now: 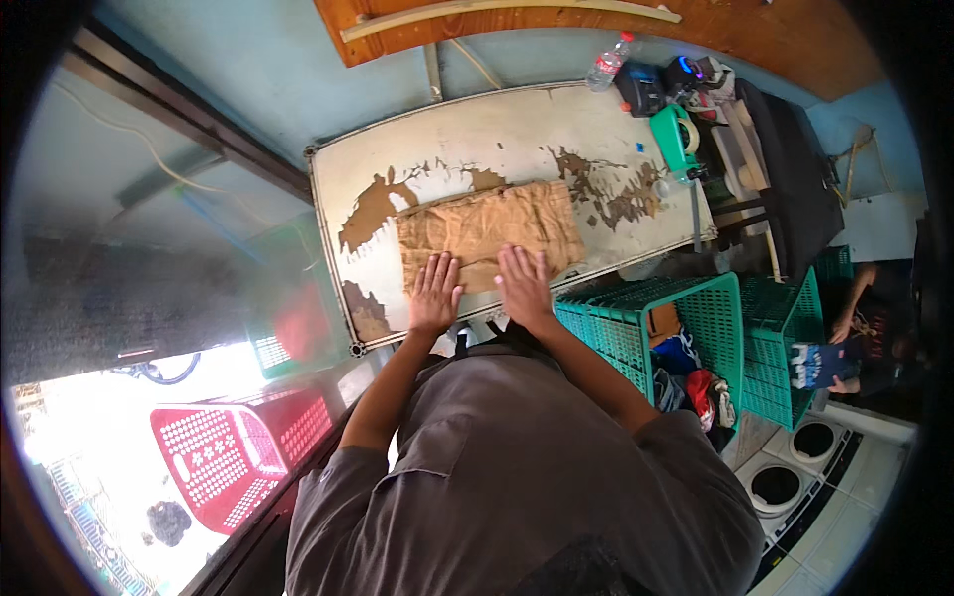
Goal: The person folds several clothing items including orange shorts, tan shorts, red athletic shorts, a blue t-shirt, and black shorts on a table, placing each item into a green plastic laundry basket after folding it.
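A folded tan cloth garment (484, 223) lies flat on a worn white tabletop (462, 134) whose surface has peeled in brown patches. My left hand (436, 292) rests palm down on the garment's near left part, the fingers almost side by side. On its near right part lies my right hand (525, 287), also palm down, with the thumb apart from the fingers. Neither hand grips the cloth. Creases run across the garment, and a seamed band shows at its right end.
Green plastic baskets, one with clothes (689, 372), stand at right. Beyond them a person (887, 328) holds dark blue cloth. A plastic bottle (610, 63) and green tape dispenser (674, 138) occupy the table's far right. A red basket (223, 454) sits at lower left.
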Demonstrator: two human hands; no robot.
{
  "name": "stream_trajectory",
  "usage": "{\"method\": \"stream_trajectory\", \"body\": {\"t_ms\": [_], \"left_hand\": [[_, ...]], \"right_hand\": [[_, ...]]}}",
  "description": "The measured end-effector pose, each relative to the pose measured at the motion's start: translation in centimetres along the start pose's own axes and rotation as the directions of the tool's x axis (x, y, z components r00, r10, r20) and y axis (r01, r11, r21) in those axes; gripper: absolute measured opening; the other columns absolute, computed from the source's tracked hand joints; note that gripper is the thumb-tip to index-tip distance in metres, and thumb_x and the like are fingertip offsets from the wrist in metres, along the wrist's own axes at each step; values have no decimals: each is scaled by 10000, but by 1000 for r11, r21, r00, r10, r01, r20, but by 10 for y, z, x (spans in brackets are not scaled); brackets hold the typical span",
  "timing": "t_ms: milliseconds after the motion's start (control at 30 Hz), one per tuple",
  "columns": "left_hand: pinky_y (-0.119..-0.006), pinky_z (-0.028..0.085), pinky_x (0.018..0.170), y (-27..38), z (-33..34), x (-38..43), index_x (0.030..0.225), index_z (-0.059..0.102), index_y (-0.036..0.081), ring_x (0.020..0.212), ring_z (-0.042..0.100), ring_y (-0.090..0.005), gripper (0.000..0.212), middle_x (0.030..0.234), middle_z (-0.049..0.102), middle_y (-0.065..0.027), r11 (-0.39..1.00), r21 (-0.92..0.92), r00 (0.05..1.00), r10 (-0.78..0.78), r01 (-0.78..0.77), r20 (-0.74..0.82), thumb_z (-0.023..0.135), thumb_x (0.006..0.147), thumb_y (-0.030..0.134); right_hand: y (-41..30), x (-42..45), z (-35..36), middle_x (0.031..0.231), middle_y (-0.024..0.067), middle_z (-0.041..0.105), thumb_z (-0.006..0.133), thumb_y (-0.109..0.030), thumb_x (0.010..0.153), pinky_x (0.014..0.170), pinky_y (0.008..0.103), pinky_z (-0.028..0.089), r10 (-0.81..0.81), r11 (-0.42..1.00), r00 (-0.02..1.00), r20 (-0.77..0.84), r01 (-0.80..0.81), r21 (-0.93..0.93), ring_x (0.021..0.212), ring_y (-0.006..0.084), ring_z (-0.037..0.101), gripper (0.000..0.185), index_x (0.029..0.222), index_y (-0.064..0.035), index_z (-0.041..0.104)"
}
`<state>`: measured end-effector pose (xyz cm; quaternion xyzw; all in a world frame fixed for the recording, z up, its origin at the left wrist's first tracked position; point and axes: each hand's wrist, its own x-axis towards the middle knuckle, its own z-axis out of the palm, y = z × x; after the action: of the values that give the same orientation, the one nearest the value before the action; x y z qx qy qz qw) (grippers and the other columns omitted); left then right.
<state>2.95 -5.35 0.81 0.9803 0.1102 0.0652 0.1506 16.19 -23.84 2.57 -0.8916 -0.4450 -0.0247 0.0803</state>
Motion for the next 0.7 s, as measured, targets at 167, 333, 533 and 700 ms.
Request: {"method": "stream_trajectory", "body": {"t_ms": [167,333,533,700], "left_hand": [[-482,195,1207,4,-1,2,1523,359,77,1498,239,-315,586,1610,289,-130,1000,23,1000,-3,3,28,382,1019,376],[-500,189,1205,3,-2,1,1528,368,128,1504,219,-317,584,1620,275,-109,999,38,998,-26,24,53,384,1019,415],[-536,227,1175,-19,-15,-5,1541,355,247,1483,253,-359,633,1633,253,-63,968,200,988,-155,151,4,440,991,548],[-496,487,926,-11,-21,-7,1447,337,-96,1236,522,-401,906,1323,480,-384,821,-6,816,-568,570,-108,573,916,599]], "right_hand": [[57,-4,-12,1572,122,353,454,-355,998,1200,574,116,195,977,974,-116,-203,-70,1470,268,292,579,1474,-26,423],[24,31,3,1611,102,286,394,-371,1013,1211,555,95,314,947,943,-110,-320,-35,1488,282,247,568,1493,-69,403],[54,53,1,1550,127,390,476,-331,974,1184,557,181,213,976,958,-191,-216,6,1431,333,338,525,1440,-88,486],[-48,44,-46,1130,180,588,646,-222,842,905,519,466,53,929,990,128,-96,358,1059,369,583,325,1122,-61,608]]}}
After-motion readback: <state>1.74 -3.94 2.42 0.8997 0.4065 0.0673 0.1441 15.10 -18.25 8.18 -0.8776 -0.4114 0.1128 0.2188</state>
